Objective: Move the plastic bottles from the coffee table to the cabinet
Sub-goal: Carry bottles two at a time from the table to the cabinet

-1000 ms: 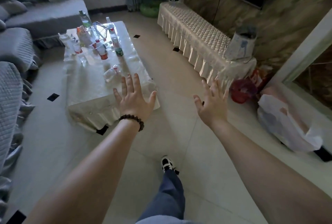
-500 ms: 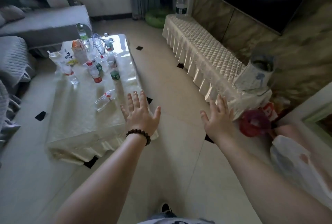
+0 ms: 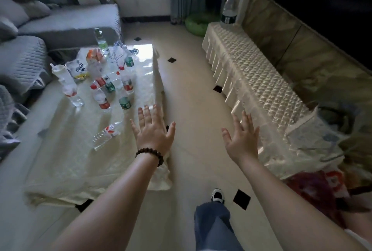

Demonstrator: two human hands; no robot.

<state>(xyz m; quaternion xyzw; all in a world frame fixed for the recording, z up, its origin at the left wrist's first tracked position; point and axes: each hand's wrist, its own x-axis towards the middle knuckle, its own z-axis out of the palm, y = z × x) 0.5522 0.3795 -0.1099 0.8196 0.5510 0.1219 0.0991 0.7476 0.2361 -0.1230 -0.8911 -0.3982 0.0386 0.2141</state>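
Note:
Several plastic bottles stand on the far half of the cloth-covered coffee table (image 3: pixel 60 160); among them are a red-labelled bottle (image 3: pixel 100 96) and a green-labelled one (image 3: pixel 124 101). A clear bottle (image 3: pixel 105 136) lies on its side nearer to me. My left hand (image 3: pixel 154 130), with a bead bracelet at the wrist, hovers with spread fingers over the table's right edge and holds nothing. My right hand (image 3: pixel 241 140) is stretched out empty over the floor, between the table and the long low cabinet (image 3: pixel 251 73). One large bottle (image 3: pixel 229 10) stands on the cabinet's far end.
A grey sofa (image 3: pixel 66 27) runs along the left and back. A green round item (image 3: pixel 197 23) lies on the floor by the curtain. A paper bag (image 3: pixel 330 128) sits on the cabinet's near end, with red bags (image 3: pixel 320 188) on the floor below. My leg and shoe (image 3: pixel 217 196) are mid-step.
I have walked closer to the coffee table, which now fills more of the view. Both hands stay spread and empty, and the left one now reaches over the table's right edge.

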